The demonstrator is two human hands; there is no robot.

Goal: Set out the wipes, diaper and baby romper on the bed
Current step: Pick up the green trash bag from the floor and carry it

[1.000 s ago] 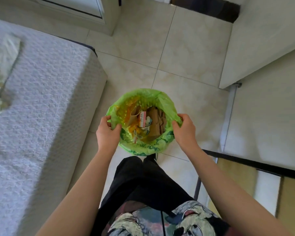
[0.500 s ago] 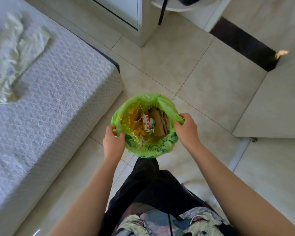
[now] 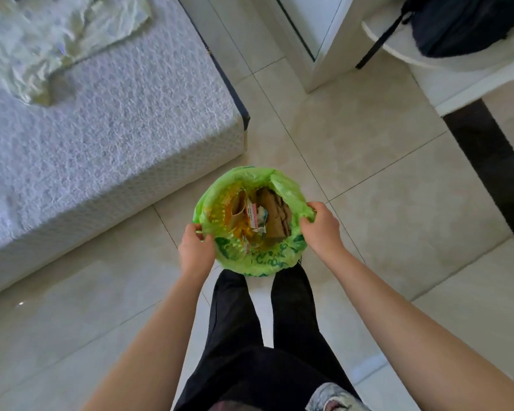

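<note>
I hold a bin lined with a green plastic bag (image 3: 258, 262) in front of my legs, over the tiled floor. My left hand (image 3: 195, 249) grips the bag's left rim and my right hand (image 3: 321, 229) grips its right rim. Inside lie brown cardboard pieces, yellow wrappers and a red-and-white packet. A pale crumpled cloth or diaper (image 3: 51, 40) lies on the bed (image 3: 107, 137) at the upper left, blurred. No wipes pack or romper can be made out.
The bed's corner (image 3: 241, 120) stands just left of the bin. A white cabinet (image 3: 309, 40) is ahead, and a dark backpack (image 3: 463, 22) rests on a white seat at the upper right. A dark floor strip (image 3: 487, 161) runs on the right.
The view has swung right and up along the bed: more of the bed corner, the cabinet and the backpack have come into sight. Both hands keep their grip on the bag rim.
</note>
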